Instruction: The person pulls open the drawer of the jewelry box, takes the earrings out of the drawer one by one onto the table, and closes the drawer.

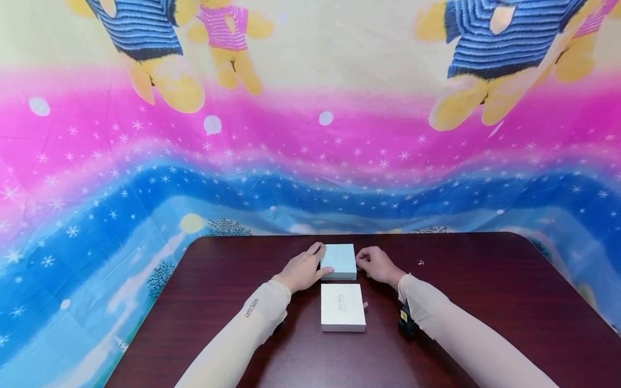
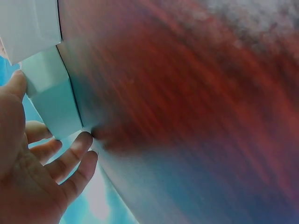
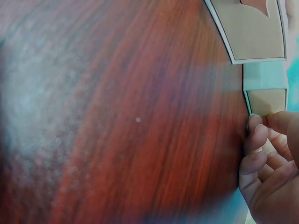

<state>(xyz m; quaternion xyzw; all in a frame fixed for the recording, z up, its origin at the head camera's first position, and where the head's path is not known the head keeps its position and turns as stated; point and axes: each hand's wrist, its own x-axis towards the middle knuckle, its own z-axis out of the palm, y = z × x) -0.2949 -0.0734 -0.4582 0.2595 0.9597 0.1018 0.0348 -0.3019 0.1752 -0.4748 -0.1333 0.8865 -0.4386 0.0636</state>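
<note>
A light-blue drawer-style box (image 1: pixel 338 261) lies flat on the table. My left hand (image 1: pixel 303 269) holds it from the left; in the left wrist view the thumb (image 2: pixel 17 85) rests on its near end and the fingers spread about the far end. On the opposite side my right hand (image 1: pixel 379 265) has its thumb and forefinger pinched together against the beige drawer side (image 3: pixel 266 101). A sliver of a reddish-brown tab shows between them, mostly hidden. Nearer to me lies a white box (image 1: pixel 342 307) with printed script, its brown tab (image 3: pixel 258 5) sticking out on the right.
A tiny light-coloured scrap (image 1: pixel 420 262) lies on the dark red-brown table (image 1: pixel 485 302), right of my right hand. A black wrist camera (image 1: pixel 406 323) hangs under the right sleeve. Behind the table hangs a printed cloth (image 1: pixel 310 140) with bears and snowflakes.
</note>
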